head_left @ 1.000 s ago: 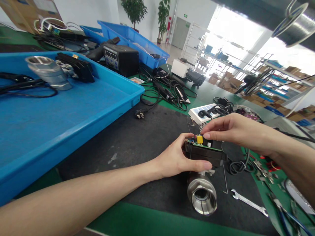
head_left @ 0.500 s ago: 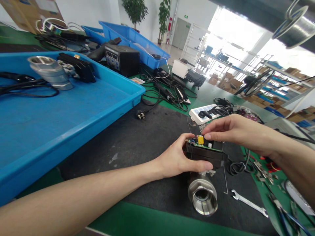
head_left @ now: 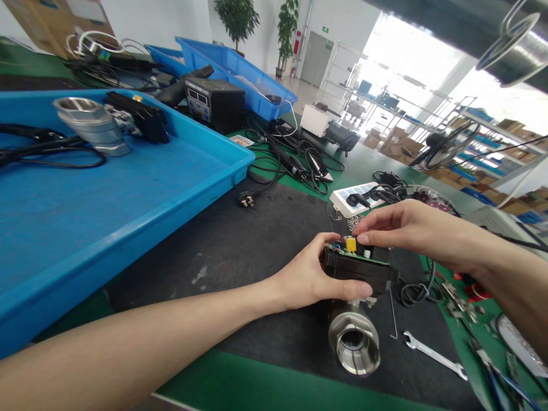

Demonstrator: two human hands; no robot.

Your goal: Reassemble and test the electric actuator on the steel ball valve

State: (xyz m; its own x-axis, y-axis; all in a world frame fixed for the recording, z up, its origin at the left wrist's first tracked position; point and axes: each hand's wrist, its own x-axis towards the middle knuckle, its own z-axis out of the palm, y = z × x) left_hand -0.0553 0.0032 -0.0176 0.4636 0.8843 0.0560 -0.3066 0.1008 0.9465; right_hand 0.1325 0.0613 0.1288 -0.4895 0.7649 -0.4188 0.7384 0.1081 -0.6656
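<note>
A steel valve body [head_left: 354, 342] with a black actuator housing [head_left: 359, 273] on top lies on the dark mat [head_left: 257, 251]. The housing is open and shows a green circuit board with a yellow component [head_left: 351, 244]. My left hand [head_left: 310, 277] grips the near side of the housing, thumb along its front edge. From the right, my right hand [head_left: 400, 228] reaches over it, fingers pinched at the board just beside the yellow component. What those fingertips hold, if anything, is hidden.
A large blue tray [head_left: 128, 188] at left holds a second valve with actuator [head_left: 92, 123] and cables. A wrench [head_left: 434, 354] and a hex key [head_left: 393, 314] lie right of the valve. A white power strip [head_left: 355, 197], tangled cords, a black control box [head_left: 216, 103] and more blue trays sit behind.
Barely anything differs: both hands stay on the actuator, and the view has drifted slightly, with the valve a little lower right in frame.
</note>
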